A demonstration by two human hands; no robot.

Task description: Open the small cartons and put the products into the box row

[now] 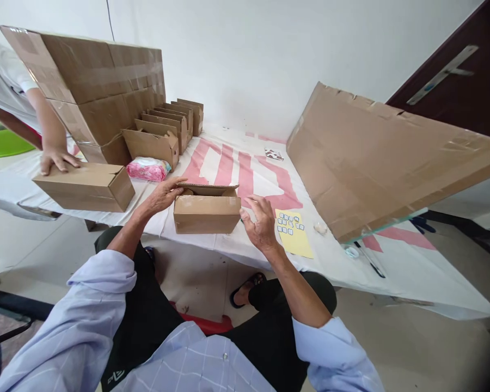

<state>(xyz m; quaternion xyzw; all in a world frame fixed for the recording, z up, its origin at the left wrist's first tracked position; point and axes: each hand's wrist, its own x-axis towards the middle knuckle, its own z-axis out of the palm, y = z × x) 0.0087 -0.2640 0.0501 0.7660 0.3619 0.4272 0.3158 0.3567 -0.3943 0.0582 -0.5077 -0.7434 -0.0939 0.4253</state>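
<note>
A small brown cardboard box (207, 215) stands at the table's near edge in front of me, its lid flap raised a little at the back. My left hand (165, 196) grips its back left corner, fingers along the flap and thumb at the side. At the box's right end is my right hand (261, 222), fingers apart and nothing held in them; a fingertip is close to the box's side, and whether it touches I cannot tell. To the right of that hand lies a yellow sheet (296, 247) with several small white stickers on it.
A co-worker's hand (59, 158) rests on a closed box (85, 188) at left. Behind stand a pink wipes pack (149, 169), a row of open boxes (153, 139) and a big carton (106, 81). At right are a leaning cardboard panel (384, 158) and a pen (371, 260).
</note>
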